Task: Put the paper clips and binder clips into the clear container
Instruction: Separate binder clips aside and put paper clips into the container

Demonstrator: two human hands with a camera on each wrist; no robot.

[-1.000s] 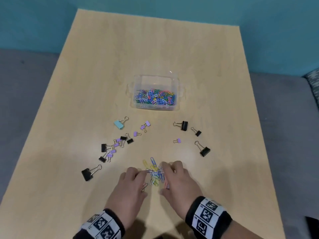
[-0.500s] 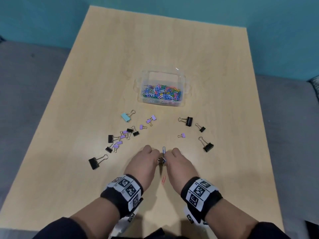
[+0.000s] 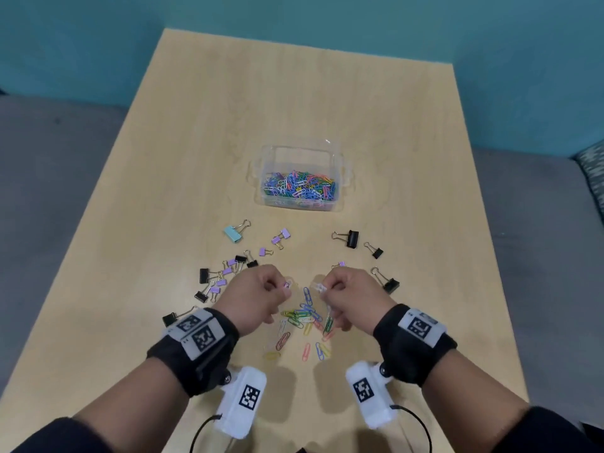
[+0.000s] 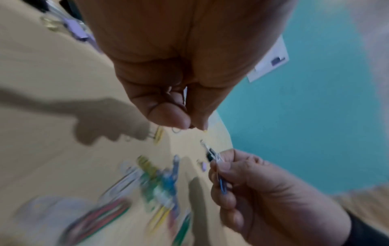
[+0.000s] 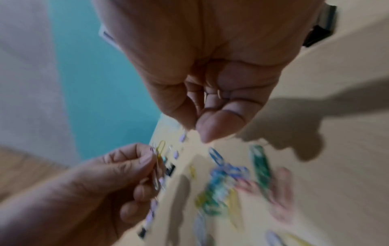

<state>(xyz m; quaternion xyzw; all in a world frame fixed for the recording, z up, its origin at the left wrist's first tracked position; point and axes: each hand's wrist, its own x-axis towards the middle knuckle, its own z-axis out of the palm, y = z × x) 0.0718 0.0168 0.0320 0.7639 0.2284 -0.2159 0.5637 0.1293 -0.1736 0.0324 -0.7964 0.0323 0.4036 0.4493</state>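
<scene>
A clear container (image 3: 340,165) half full of coloured paper clips sits mid-table. Nearer me, loose paper clips (image 3: 302,318) lie scattered between my two hands. My left hand (image 3: 258,297) is raised above the table, fingers curled, pinching a few paper clips (image 5: 158,159) at its fingertips. My right hand (image 3: 351,300) is raised the same way, holding paper clips (image 4: 220,174), one green clip (image 3: 328,325) dangling below it. Black, purple and one light-blue binder clip (image 3: 233,233) lie left of my left hand; black binder clips (image 3: 351,238) lie to the right.
The tan table (image 3: 294,103) has bare wood beyond the container and along both sides. A grey floor (image 3: 49,178) and teal wall (image 3: 294,14) surround it. A large black binder clip (image 3: 170,318) lies by my left wristband.
Both hands have lifted off the table and moved apart, each keeping a few clips, while many paper clips dropped back and now lie spread between them.
</scene>
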